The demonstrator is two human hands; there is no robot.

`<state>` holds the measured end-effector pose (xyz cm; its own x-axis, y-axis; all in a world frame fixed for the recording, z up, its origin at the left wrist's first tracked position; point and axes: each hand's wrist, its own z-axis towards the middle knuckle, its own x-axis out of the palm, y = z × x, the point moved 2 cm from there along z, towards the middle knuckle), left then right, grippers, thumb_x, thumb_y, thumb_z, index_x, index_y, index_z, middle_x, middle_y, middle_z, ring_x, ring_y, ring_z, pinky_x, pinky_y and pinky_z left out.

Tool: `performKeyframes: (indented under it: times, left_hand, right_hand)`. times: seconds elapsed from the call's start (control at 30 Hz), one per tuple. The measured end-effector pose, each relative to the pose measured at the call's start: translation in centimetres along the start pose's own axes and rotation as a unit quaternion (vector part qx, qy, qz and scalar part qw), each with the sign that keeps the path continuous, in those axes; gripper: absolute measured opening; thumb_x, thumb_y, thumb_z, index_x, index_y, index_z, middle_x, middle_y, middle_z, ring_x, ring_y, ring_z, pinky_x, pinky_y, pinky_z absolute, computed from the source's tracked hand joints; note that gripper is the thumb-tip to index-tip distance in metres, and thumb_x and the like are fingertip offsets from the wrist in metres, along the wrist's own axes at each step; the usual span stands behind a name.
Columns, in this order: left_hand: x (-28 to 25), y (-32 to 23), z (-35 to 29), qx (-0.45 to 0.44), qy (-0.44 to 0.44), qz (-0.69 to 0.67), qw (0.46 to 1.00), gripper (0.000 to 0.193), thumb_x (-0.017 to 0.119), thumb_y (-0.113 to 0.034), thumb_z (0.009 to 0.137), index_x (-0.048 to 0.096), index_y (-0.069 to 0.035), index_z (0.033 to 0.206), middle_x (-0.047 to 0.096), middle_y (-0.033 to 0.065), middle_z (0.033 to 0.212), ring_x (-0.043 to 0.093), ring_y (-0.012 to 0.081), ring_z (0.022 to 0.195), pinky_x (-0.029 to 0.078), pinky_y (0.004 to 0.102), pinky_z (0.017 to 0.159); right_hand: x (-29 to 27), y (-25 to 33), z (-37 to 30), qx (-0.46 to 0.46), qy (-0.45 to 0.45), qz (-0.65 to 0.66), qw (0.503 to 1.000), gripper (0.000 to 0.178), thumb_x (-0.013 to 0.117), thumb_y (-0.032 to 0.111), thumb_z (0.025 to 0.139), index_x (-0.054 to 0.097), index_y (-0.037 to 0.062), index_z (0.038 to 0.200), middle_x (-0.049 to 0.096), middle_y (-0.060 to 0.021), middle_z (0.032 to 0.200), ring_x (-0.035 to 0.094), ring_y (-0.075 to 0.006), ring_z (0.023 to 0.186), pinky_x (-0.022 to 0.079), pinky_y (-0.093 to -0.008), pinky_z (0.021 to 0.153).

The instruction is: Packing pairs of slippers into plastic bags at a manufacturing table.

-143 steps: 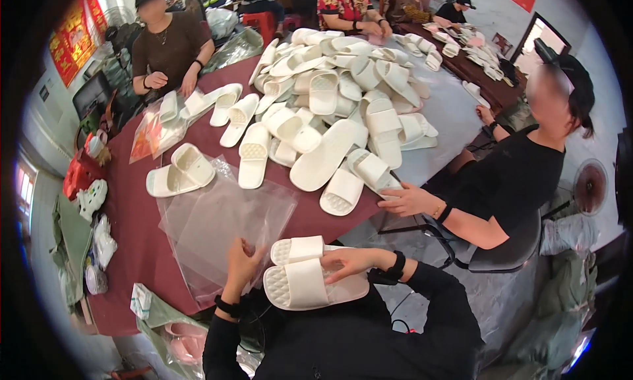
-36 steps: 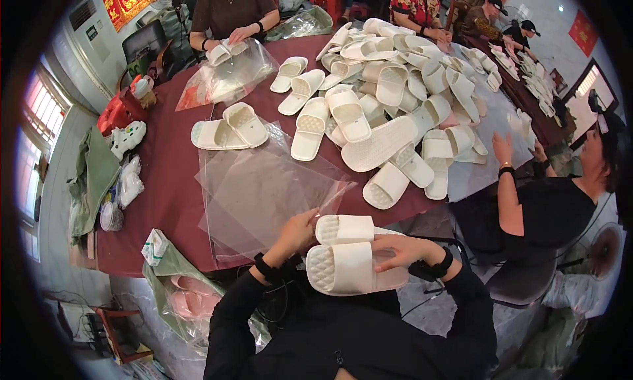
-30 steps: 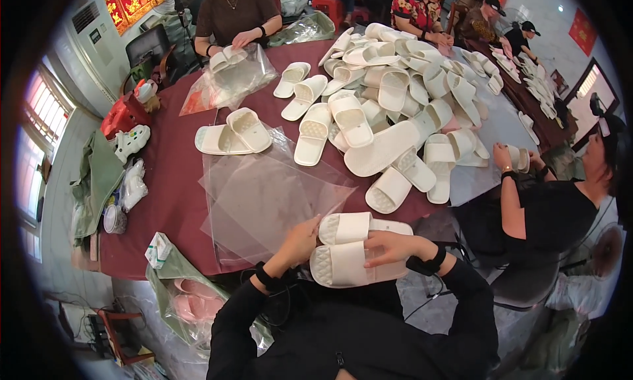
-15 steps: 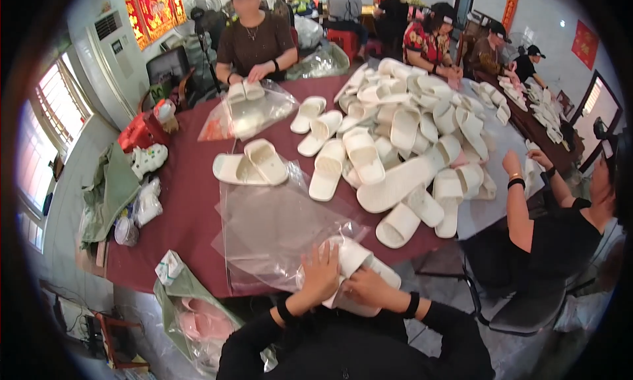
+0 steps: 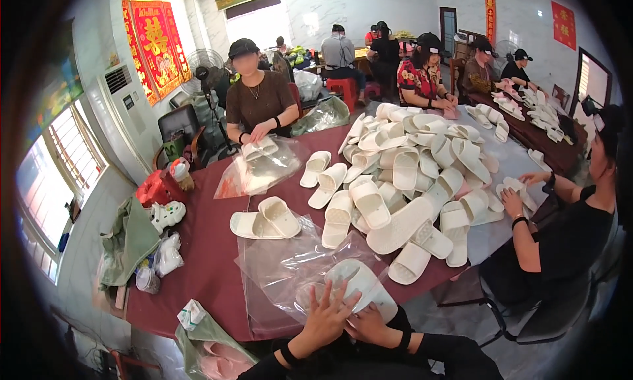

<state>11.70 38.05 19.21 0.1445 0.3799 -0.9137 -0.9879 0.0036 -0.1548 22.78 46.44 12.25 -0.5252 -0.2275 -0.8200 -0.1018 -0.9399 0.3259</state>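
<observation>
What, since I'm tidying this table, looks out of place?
The white clog, near the left edge of the table, by the red object: its rounded, holed upper looks unlike the heaped slide slippers.

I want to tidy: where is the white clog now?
In the head view, the white clog sits at the left edge of the table, between the red object and the crumpled white plastic.

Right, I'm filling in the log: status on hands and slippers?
Left hand spread over the white slippers, right hand at their near edge. Clear plastic seemingly over their far end. Slipper heap beyond, clear of both hands.
</observation>
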Motion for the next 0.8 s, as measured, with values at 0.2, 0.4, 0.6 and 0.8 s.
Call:
performKeyframes:
  times: [0.2,0.4,0.6,0.8]
  left_hand:
    - [1.6,0.6,-0.7,-0.029,0.076,-0.003,0.997,0.059,0.053,-0.018,0.085,0.038,-0.032,0.140,0.025,0.0203,0.147,0.018,0.0489,0.134,0.009,0.0679,0.100]
    - [1.4,-0.8,0.5,-0.013,0.077,-0.049,0.996,0.065,0.057,-0.020,0.081,0.037,-0.034,0.140,0.026,0.0171,0.148,0.018,0.0473,0.135,0.008,0.0699,0.099]
    - [0.5,-1.2,0.1,0.048,-0.039,0.056,0.996,0.061,0.057,-0.019,0.080,0.042,-0.035,0.137,0.024,0.0120,0.150,0.009,0.0436,0.139,0.004,0.0700,0.102]
    - [1.1,0.5,-0.4,-0.051,-0.025,0.047,0.997,0.055,0.055,-0.019,0.081,0.048,-0.029,0.134,0.025,0.0130,0.150,0.010,0.0444,0.138,0.005,0.0696,0.102]
  right_hand:
    - [-0.2,-0.2,-0.4,0.004,-0.056,-0.004,0.998,0.031,0.069,0.025,0.072,0.064,0.0111,0.100,0.063,-0.0119,0.094,0.058,-0.0321,0.093,0.042,-0.0454,0.084]
    - [0.5,0.3,0.2,0.083,0.003,-0.017,0.996,0.033,0.068,0.027,0.071,0.064,0.0115,0.100,0.064,-0.0095,0.092,0.060,-0.0316,0.086,0.039,-0.0518,0.082]
    - [-1.2,0.3,1.1,0.025,-0.143,-0.075,0.987,0.038,0.068,0.028,0.071,0.063,0.0090,0.104,0.064,-0.0102,0.084,0.061,-0.0293,0.081,0.040,-0.0504,0.076]
    - [-1.7,-0.7,1.6,0.012,-0.096,-0.022,0.995,0.038,0.067,0.026,0.075,0.062,0.0036,0.105,0.061,-0.0112,0.075,0.059,-0.0269,0.073,0.040,-0.0419,0.071]
